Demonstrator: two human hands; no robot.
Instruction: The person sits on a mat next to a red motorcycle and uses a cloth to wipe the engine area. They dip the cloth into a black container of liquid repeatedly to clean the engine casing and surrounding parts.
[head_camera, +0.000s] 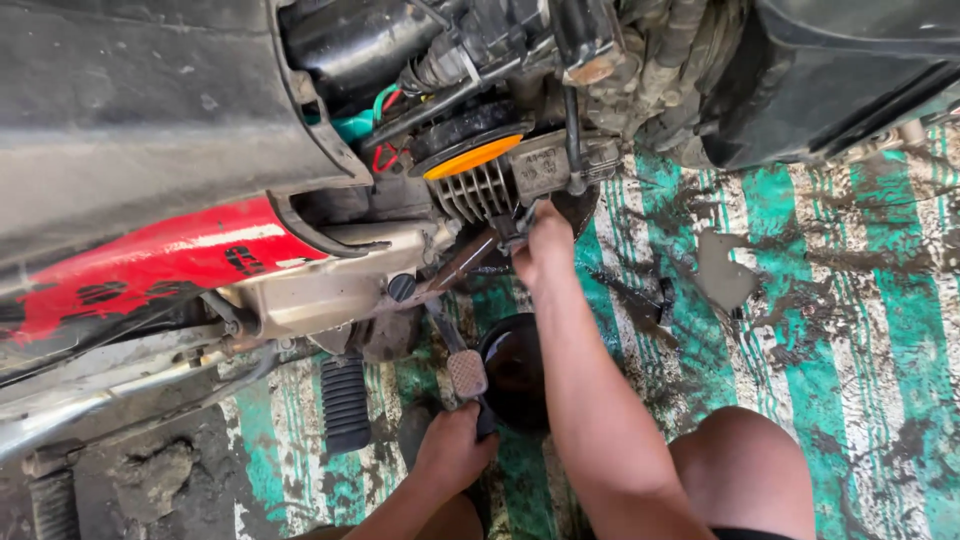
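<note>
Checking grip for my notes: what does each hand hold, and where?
Left hand grips the dark bowl by its near rim. Right hand closes on something small under the engine; which part cannot be told.

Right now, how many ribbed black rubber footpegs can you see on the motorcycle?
2. One footpeg hangs below the engine, left of the left hand. The second footpeg sits at the bottom left corner, partly cut off by the frame edge. Others may be hidden behind the bike.

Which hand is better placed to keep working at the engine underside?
Probably the right hand: it is already up at the engine, apparently gripping a tool. The left hand is lower, gripping the black bowl beneath it.
</note>
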